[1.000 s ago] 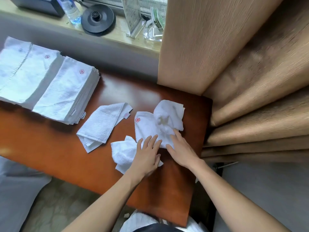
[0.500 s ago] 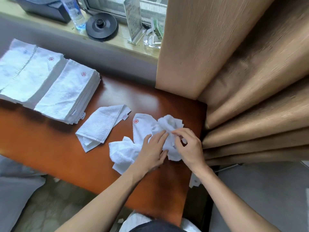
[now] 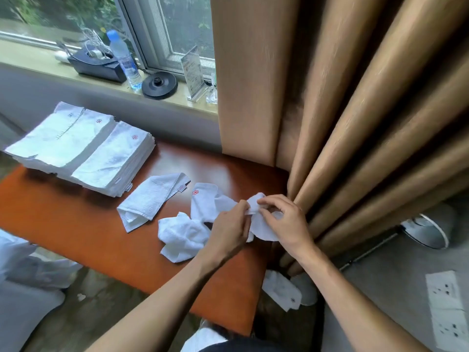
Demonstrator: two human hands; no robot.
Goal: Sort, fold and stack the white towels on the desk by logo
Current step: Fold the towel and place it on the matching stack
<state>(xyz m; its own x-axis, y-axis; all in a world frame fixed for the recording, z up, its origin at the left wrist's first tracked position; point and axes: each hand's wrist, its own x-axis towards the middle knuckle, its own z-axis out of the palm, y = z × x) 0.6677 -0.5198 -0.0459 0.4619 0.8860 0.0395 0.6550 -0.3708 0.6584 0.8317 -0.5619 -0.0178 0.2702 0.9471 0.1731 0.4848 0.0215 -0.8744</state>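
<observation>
Now L hand [image 3: 229, 229] & R hand [image 3: 286, 222] each pinch an edge of red-logo towel [image 3: 205, 201], just beside curtain [image 3: 355, 123]; prob. hunting corners to spread it flat.

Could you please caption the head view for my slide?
Left hand and right hand pinch a white towel over the desk beside folded stacks.

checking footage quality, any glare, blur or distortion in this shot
Head view: soft daylight glare on the glossy reddish-brown wooden desk; the tan pleated curtain is motion-smeared; the crumpled white towel is slightly soft; wide-angle bending at edges.
</observation>
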